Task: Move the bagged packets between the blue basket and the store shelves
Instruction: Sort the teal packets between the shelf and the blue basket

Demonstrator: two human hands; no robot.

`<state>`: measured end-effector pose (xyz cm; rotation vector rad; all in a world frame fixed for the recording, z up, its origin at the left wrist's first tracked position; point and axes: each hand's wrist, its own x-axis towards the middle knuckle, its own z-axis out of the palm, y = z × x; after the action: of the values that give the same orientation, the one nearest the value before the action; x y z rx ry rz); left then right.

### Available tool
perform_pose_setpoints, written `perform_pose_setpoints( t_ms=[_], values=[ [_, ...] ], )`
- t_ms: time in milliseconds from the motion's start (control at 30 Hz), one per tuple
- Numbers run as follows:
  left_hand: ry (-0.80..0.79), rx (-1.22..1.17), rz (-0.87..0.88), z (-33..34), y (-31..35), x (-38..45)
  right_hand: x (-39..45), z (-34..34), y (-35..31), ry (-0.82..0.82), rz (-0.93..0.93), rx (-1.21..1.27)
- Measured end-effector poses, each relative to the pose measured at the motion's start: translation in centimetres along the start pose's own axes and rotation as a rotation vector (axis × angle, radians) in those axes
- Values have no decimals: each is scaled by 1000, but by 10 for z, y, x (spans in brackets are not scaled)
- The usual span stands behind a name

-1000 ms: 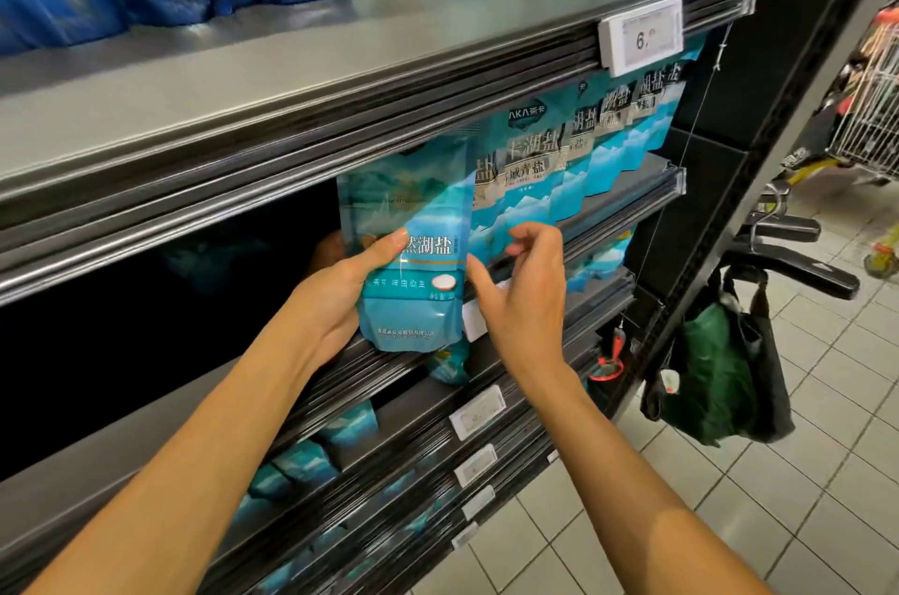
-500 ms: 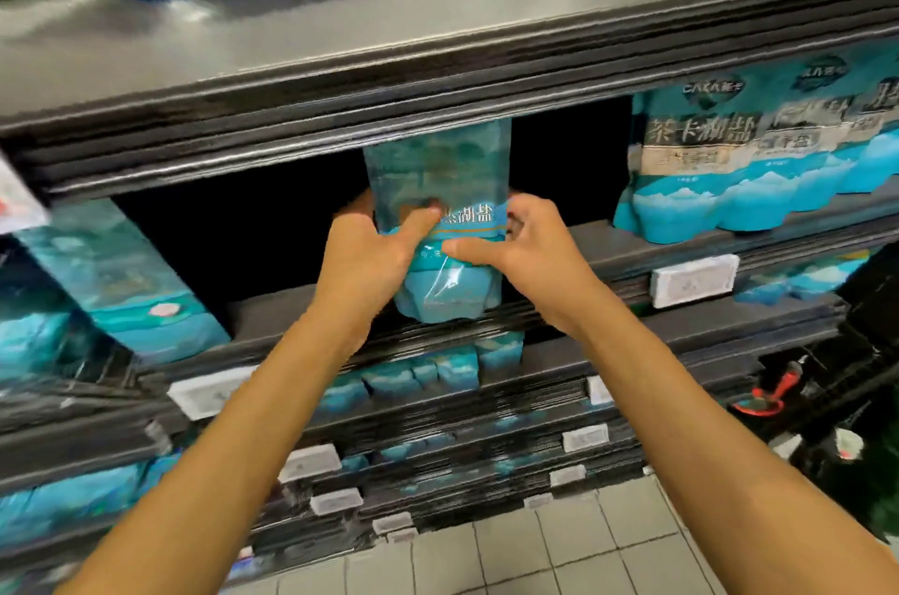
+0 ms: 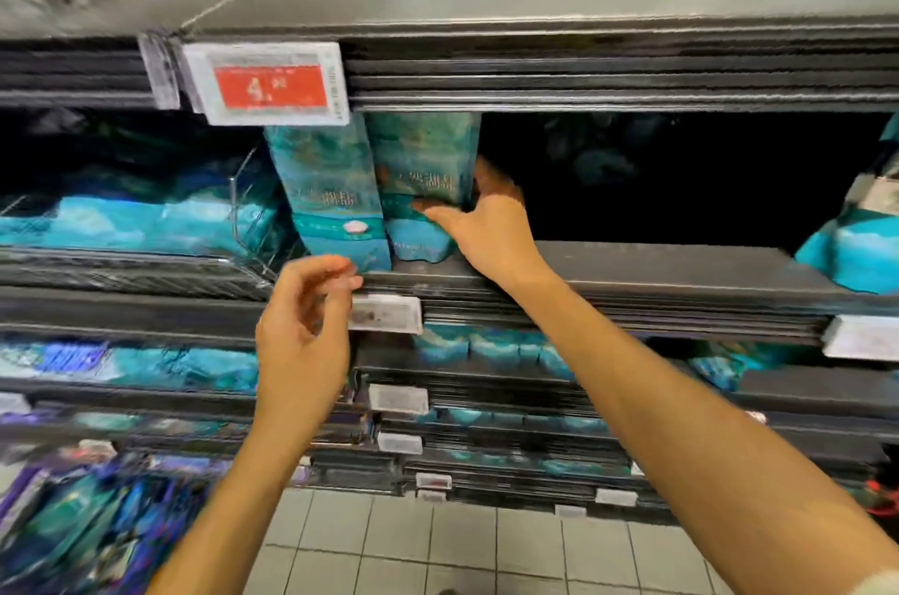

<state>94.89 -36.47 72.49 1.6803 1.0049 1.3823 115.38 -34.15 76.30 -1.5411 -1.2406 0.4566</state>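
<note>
1. My right hand point(image 3: 486, 215) grips the right packet point(image 3: 423, 176), thumb across its front.
2. My left hand point(image 3: 304, 332) hangs loosely curled, holding nothing, just below the left packet point(image 3: 331, 190).
3. Both packets stand upright, touching, on the shelf point(image 3: 656, 268) under the red price tag point(image 3: 270, 84).

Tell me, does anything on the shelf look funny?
Only a little. Two teal bags stand alone under the red tag, with a dark bare stretch of shelf beside them. Nothing looks spilled or torn.
</note>
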Motion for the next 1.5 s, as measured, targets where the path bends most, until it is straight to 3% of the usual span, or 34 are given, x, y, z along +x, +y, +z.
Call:
perform_pose_setpoints(
  t_ms=[533, 733, 833, 900, 1067, 1233, 1500],
  values=[
    [61, -104, 1, -30, -16, 4, -11, 10, 10, -101, 93, -52],
    [61, -143, -87, -32, -29, -15, -63, -7, 10, 104, -95, -100],
    [60, -162, -138, -33, -39, -31, -99, -7, 12, 219, -166, -14],
    [50, -158, -170, -37, -48, -46, -129, 1, 18, 212, -145, 87],
    [48, -107, -354, -52, -81, -105, -212, 31, 62, -67, 178, 212],
    [105, -38, -582, -77, -107, -187, -272, 31, 116, -498, 479, 32],
    [301, 55, -1012, -89, -100, -303, -320, 27, 153, -764, 533, -77]
  ],
)
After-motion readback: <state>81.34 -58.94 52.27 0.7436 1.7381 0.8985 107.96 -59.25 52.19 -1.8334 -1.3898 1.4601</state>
